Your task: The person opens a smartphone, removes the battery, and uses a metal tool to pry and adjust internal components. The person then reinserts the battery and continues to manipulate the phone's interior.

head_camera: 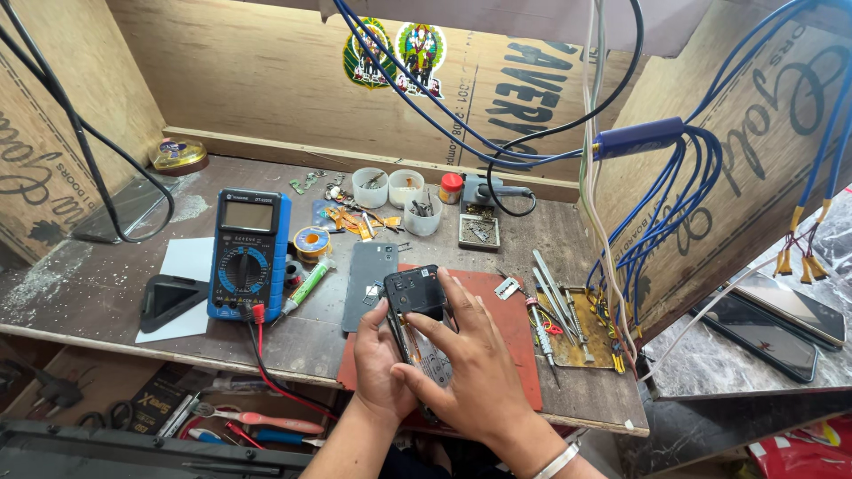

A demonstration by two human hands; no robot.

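Note:
An opened black smartphone (pixel 414 293) with its back cover off lies over a red work mat (pixel 519 346). My left hand (pixel 377 359) grips the phone from below and on its left side. My right hand (pixel 475 359) rests over the phone's lower half, fingers spread, the index finger pressing near the black camera section. A silver bracelet sits on my right wrist. The grey back cover (pixel 369 284) lies flat on the bench just left of the phone.
A blue multimeter (pixel 248 255) with red and black leads stands at left beside a solder spool (pixel 311 241) and a green tube (pixel 308 286). Small white cups (pixel 406 188), tweezers (pixel 555 288), blue hanging cables (pixel 661 213) and two phones (pixel 772 328) at right surround the bench.

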